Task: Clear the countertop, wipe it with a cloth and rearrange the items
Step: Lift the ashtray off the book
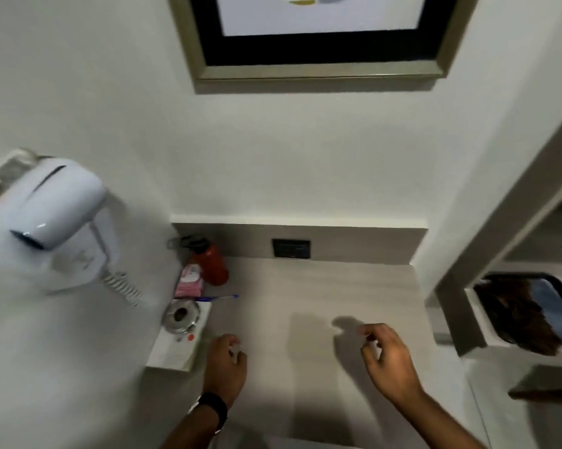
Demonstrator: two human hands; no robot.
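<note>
The beige countertop (pixel 321 293) runs between two white walls. Along its left edge stand a red bottle (pixel 213 265) with a black cap, a pink packet (pixel 190 281), a blue pen (pixel 216 298) and a metal ashtray (pixel 180 315) on a white box (pixel 175 346). My left hand (pixel 224 361), with a black watch on the wrist, hovers beside the white box, fingers curled and nothing visible in them. My right hand (pixel 386 358) hangs over the bare middle of the counter, fingers loosely bent and apart, holding nothing. No cloth is in view.
A white wall-mounted hair dryer (pixel 57 215) with a coiled cord juts out at the left. A dark wall socket (pixel 291 248) sits in the backsplash. A framed picture (pixel 318 37) hangs above. A dark tray (pixel 529 309) sits on a shelf at the right.
</note>
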